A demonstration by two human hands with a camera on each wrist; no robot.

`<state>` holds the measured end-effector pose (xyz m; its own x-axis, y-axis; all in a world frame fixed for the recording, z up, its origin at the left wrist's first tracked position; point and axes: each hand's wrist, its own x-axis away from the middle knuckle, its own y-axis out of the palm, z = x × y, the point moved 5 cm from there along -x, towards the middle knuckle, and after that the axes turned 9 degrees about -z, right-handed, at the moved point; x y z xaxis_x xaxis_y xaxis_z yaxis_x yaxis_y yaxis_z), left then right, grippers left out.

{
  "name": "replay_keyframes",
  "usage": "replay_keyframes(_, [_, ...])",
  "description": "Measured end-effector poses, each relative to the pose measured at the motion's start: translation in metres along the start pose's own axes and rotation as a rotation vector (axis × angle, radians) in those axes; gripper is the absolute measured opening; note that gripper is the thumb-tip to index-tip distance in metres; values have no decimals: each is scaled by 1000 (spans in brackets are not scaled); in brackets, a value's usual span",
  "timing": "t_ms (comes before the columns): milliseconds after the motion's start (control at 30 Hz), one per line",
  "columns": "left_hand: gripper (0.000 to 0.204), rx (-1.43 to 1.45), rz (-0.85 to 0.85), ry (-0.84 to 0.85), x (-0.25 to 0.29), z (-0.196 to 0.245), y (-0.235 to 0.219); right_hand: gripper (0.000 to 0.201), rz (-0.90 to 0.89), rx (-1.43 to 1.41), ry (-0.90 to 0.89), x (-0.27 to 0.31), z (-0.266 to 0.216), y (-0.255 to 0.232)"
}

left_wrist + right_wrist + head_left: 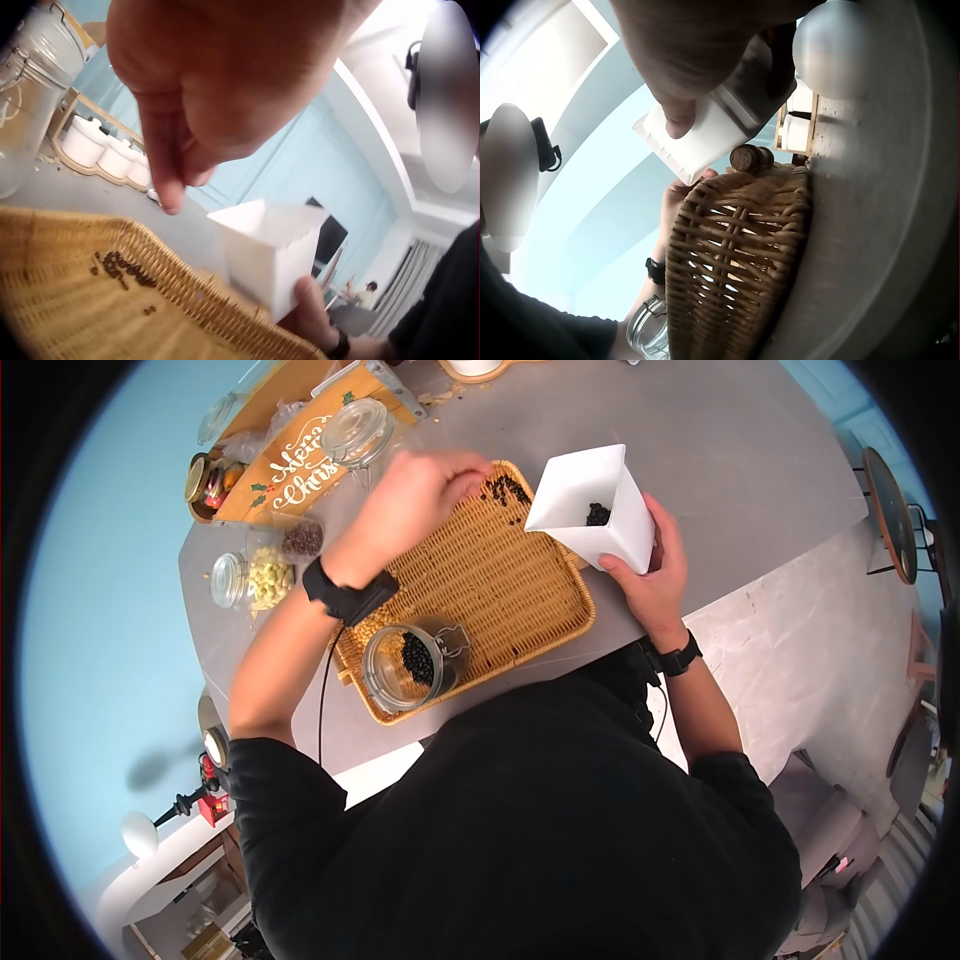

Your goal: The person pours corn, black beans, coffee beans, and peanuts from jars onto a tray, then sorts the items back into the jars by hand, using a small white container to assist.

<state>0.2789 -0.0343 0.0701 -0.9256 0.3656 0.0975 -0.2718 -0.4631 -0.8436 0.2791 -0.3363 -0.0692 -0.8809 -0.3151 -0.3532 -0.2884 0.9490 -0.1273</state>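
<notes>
My right hand (655, 575) grips a white square, flared container (610, 545) from its side and base, held tilted beside the basket. Inside it lies a small clump of black beans (598, 514). My left hand (418, 500), blurred, hovers over the far end of the wicker basket (500, 580), near scattered dark beans (507, 490). In the left wrist view its fingers (171, 196) point down, close together; I cannot tell whether something small is between them. An open glass jar (385, 670) with black beans (418, 660) lies tilted in the basket's near left corner.
Yellow kernels (375, 622) lie in the basket beside the jar. Left of it are a jar of pale yellow pieces (268, 578), a bag of dark red beans (302, 539), another glass jar (358, 435) and a wooden Christmas box (300, 465). White canisters (84, 141) stand behind.
</notes>
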Motion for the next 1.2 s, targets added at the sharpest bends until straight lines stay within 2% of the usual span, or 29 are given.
replay_keyframes(67, [34, -288, -63, -35, 11, -11, 28, 96, -6, 7, 1, -1, 0, 0])
replay_keyframes(100, [41, -342, -134, -33, 15, -19, 44, 96, -5, 4, 0, -1, 0, 0])
replay_keyframes(200, [23, -429, -42, 83, 17, -26, 66, 96, -2, -3, 1, 0, 0, 0])
replay_keyframes(300, [44, -351, -174, -32, 3, -33, 71, 95, 1, -8, -11, -2, -2, 1])
replay_keyframes(400, [41, -264, -19, 200, -6, -26, 70, 94, -7, 2, -12, -3, 0, 1])
replay_keyframes(500, [43, -95, -75, 176, -16, -29, 67, 94, -5, 0, -5, -3, -2, 0])
replay_keyframes(600, [42, 10, -143, 35, -15, -36, 60, 94, 0, -10, 3, -2, -3, 1])
replay_keyframes(700, [38, -160, -145, 48, -15, -38, 63, 95, -10, -23, 7, -2, 0, 2])
replay_keyframes(900, [31, -106, -73, 89, -40, -46, 71, 95, -5, -6, 8, -3, -3, 2])
replay_keyframes(1000, [25, -274, -70, 79, -41, -41, 72, 95, -1, 10, 11, -2, -3, 1])
replay_keyframes(1100, [20, -485, -27, 281, -24, -25, 68, 94, -2, 10, 1, -3, -2, 1])
replay_keyframes(1200, [24, -690, -11, 635, -9, -10, 63, 95, -5, 1, 0, -3, -1, 2])
